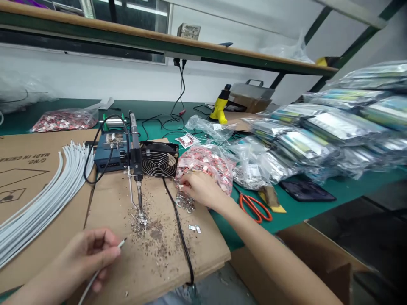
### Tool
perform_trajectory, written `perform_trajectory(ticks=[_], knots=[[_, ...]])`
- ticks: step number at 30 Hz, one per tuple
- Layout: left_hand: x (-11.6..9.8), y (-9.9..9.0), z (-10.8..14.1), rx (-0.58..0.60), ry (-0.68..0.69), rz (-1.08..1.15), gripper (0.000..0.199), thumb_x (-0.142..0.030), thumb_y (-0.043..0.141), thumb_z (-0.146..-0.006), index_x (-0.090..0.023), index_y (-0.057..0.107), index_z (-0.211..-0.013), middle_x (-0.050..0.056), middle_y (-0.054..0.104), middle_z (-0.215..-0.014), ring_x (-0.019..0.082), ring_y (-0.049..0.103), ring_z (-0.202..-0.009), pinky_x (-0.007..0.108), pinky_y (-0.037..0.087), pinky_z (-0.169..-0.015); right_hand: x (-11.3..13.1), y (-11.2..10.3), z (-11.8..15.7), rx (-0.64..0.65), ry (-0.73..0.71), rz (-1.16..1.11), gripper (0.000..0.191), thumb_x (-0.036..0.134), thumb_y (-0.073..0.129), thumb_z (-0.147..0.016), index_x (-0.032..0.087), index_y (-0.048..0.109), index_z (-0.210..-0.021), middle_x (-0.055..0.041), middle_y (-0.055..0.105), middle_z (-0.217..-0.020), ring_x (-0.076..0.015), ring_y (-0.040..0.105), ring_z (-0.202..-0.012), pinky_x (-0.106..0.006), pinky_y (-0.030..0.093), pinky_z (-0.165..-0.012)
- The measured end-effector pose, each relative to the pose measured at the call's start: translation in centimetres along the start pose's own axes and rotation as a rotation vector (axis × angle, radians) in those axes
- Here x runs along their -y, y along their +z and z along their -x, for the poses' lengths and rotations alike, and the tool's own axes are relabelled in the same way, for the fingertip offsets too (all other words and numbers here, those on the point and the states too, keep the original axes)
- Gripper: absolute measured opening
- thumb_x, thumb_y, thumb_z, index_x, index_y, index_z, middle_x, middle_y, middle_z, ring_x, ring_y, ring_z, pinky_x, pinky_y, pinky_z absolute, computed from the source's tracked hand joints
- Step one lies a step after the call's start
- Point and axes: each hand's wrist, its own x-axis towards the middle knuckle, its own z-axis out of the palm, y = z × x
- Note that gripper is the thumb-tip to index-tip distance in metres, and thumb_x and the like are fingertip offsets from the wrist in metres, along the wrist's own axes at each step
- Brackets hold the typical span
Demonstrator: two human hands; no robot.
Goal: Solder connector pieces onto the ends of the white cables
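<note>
My left hand [85, 258] pinches a white insulated wire [98, 271] with a bared tip, near the front of the cardboard work surface [159, 258]. My right hand [203, 190] rests on small metal terminals [184, 202], beside a clear bag of red-and-white terminals [205, 163]. Its fingertips hide what they touch. A bundle of white wires [47, 199] lies to the left. An upright soldering iron [136, 156] points its tip down at a heap of metal scraps [140, 222]. Behind it are a blue control unit [111, 152] and a caged black fan [159, 160].
Orange-handled scissors [254, 207] and a dark tablet [307, 190] lie on the green bench to the right. Stacked plastic packs [333, 127] rise beyond them. A yellow tool [221, 106] and tangled black cables stand at the back, under a wooden shelf [159, 44].
</note>
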Motion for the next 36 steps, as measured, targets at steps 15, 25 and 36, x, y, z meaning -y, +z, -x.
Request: perform_trajectory(ticks=[15, 25, 36], knots=[[-2.7, -0.3, -5.2, 0.292, 0.019, -0.125, 0.032, -0.038, 0.063, -0.076, -0.008, 0.061, -0.087, -0.003, 0.051, -0.057, 0.007, 0.049, -0.045, 0.017, 0.044, -0.043, 2.1, -0.3, 2.1, 0.036, -0.156, -0.711, 0.011, 0.025, 0.057, -0.083, 0.018, 0.065, -0.081, -0.0049, 0.065, -0.077, -0.0165, 0.058, -0.069, -0.028, 0.044, -0.061], [-2.5, -0.4, -5.2, 0.258, -0.023, -0.088, 0.029, -0.034, 0.065, -0.075, -0.009, 0.066, -0.09, -0.003, 0.049, -0.056, 0.008, 0.048, -0.049, 0.016, 0.045, -0.043, 7.1, 3.5, 1.5, 0.455, 0.283, -1.445, 0.021, 0.026, 0.071, -0.073, 0.014, 0.054, -0.076, -0.0004, 0.059, -0.061, -0.008, 0.056, -0.048, -0.019, 0.048, -0.045], [-2.8, 0.0, -5.5, 0.252, -0.018, -0.039, 0.025, -0.03, 0.065, -0.074, -0.009, 0.069, -0.086, -0.002, 0.05, -0.054, 0.007, 0.046, -0.047, 0.015, 0.045, -0.041, 7.9, 4.8, 1.2, 0.44, 0.372, -1.671, 0.02, 0.014, 0.076, -0.066, 0.012, 0.059, -0.077, -0.0012, 0.066, -0.064, -0.0083, 0.063, -0.053, -0.015, 0.054, -0.053]])
